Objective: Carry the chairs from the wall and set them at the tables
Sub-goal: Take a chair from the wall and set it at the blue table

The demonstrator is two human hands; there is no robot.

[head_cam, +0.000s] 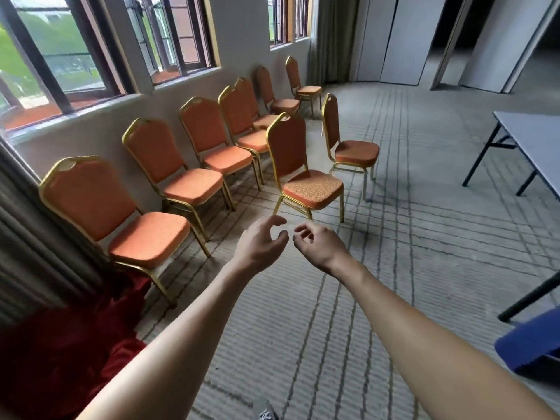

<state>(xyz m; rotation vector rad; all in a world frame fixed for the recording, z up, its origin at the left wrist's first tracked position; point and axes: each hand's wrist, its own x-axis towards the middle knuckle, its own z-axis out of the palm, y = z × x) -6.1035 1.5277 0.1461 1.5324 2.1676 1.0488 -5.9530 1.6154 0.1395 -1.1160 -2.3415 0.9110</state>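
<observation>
Across a wide carpeted floor (pixel 409 268), a row of orange banquet chairs (pixel 188 165) lines the window wall (pixel 100 131), to the left of and behind the pulled-out chair (pixel 306 168), which stands alone on the carpet, clear of the row. A grey folding worktop (pixel 533 140) stands well to the right of that chair, with open carpet between them. A second chair (pixel 348 140) stands just behind the pulled-out chair and to its right, also free of the row. The job appears to be at the fetching stage, with no chair at the worktop and none lifted yet. A heap of red cloth (pixel 75 344) lies well to the left of that chair and nearer the camera, at the foot of a curtain (pixel 24 237), and a blue seat (pixel 530 344) sits well to its right, by a worktop leg. Either could catch a swung chair leg. The person's left hand (pixel 260 247) and right hand (pixel 318 244) reach out just short of the pulled-out chair, fingers loosely curled and holding nothing. The next move likely calls for a grip on its backrest and seat edge, then a turn right toward the worktop.
</observation>
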